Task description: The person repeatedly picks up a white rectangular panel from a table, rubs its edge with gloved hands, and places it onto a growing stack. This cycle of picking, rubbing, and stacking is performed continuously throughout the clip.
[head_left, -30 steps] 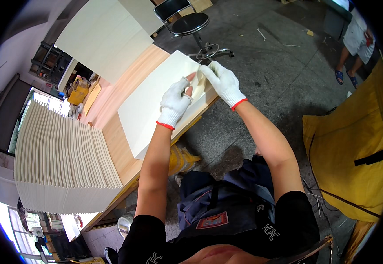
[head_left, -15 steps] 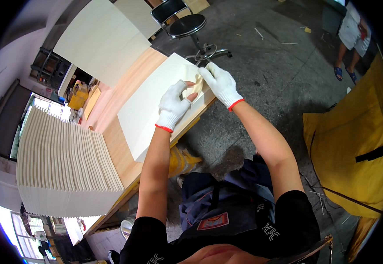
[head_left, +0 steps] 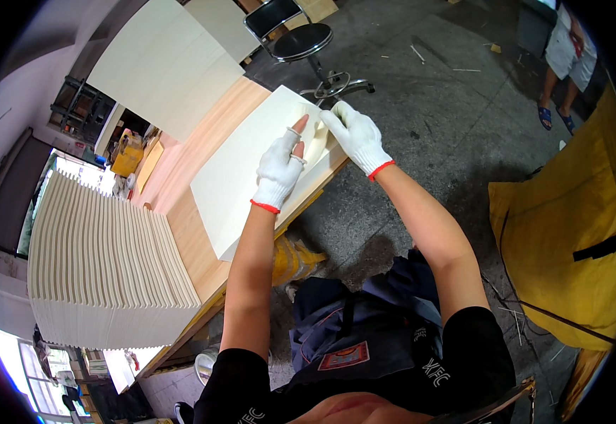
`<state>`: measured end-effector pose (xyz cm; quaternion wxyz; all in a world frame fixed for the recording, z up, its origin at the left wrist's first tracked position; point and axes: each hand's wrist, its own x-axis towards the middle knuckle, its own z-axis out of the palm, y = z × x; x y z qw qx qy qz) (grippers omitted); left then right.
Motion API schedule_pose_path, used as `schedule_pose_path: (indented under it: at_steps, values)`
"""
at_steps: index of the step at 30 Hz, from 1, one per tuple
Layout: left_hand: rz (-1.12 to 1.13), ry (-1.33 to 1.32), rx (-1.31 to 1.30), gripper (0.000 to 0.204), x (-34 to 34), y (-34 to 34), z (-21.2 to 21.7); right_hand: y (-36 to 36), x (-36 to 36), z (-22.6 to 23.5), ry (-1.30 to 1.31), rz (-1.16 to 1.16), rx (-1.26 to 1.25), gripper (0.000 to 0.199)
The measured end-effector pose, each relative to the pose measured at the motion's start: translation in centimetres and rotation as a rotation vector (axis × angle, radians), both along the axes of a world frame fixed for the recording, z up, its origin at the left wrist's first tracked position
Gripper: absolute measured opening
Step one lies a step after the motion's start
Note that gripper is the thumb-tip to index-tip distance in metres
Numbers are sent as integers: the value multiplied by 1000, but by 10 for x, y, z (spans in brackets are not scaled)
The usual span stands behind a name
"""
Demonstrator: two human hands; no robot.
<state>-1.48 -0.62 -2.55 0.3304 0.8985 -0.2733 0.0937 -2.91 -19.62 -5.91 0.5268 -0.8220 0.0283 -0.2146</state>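
A pale cream strip, bent and thin like tape or veneer, lies along the right end of a stack of white panels on the wooden workbench. My right hand, in a white knit glove with a red cuff, pinches its far end at the panels' edge. My left hand rests over the panels left of the strip, its glove leaving the thumb and forefinger tips bare. Those two fingers are stretched out and apart, with nothing seen between them; its other fingers are hidden.
A tall row of slotted white boards stands at the bench's left. A large pale board rises at the far end. Beyond are a black stool, a yellow cloth cover at right, and a person's legs.
My left thumb and forefinger have come off the cream strip and straightened, the forefinger now pointing away from me. The right hand stays nearly in place at the panels' edge.
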Motion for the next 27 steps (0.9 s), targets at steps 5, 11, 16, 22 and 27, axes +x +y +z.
schedule_pose_path:
  at_steps: [5,11,16,22,27]
  values:
    - [-57,-13,149,30,-1,-3,7,0,2,-4,-26,-3,17,49]
    - [-44,-51,183,33,-1,-4,6,1,0,-2,-25,-12,17,48]
    - [-47,-60,169,33,0,-3,5,0,-2,-1,-23,3,29,47]
    - [-62,-59,188,35,-1,-3,6,0,-1,-2,-32,4,33,48]
    - [-65,-228,431,61,-21,-3,11,-15,-11,7,-12,-67,22,54]
